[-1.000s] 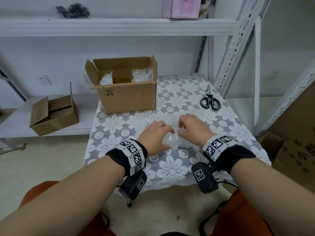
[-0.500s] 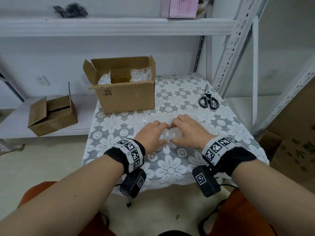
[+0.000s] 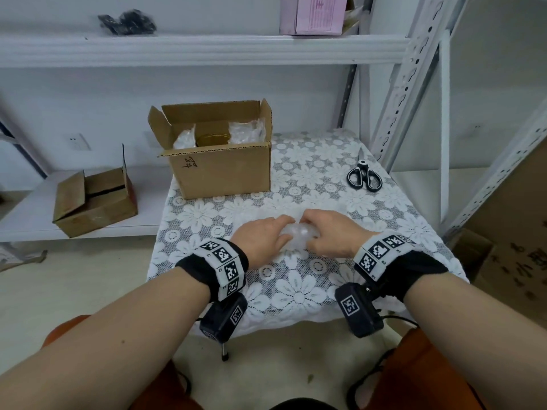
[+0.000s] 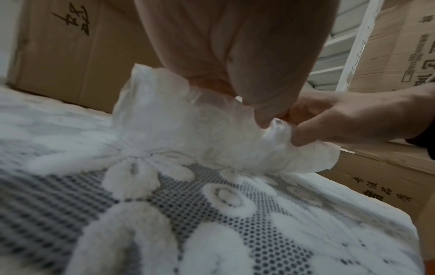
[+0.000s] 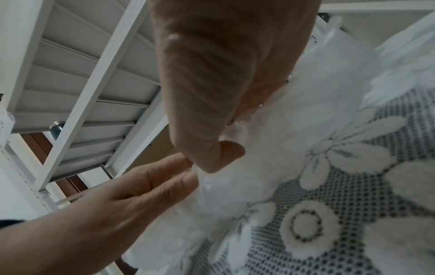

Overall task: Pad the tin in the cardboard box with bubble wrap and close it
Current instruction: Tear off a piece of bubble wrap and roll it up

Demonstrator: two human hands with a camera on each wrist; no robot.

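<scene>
head view looks down over the table [image 3: 296, 294]; wrist views close, somewhat blurred, share it

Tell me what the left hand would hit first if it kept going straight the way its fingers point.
Likely the right hand: the left hand points rightward across the bubble wrap both are gathering. Their fingertips nearly meet already; the wrap lies between them, so exact contact is unclear.

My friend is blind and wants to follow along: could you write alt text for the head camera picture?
Two bare hands, left hand and right hand, bunch a sheet of bubble wrap on a lace-covered table. Behind them stands an open cardboard box holding a gold tin with bubble wrap on both sides; scissors lie to the right.
</scene>
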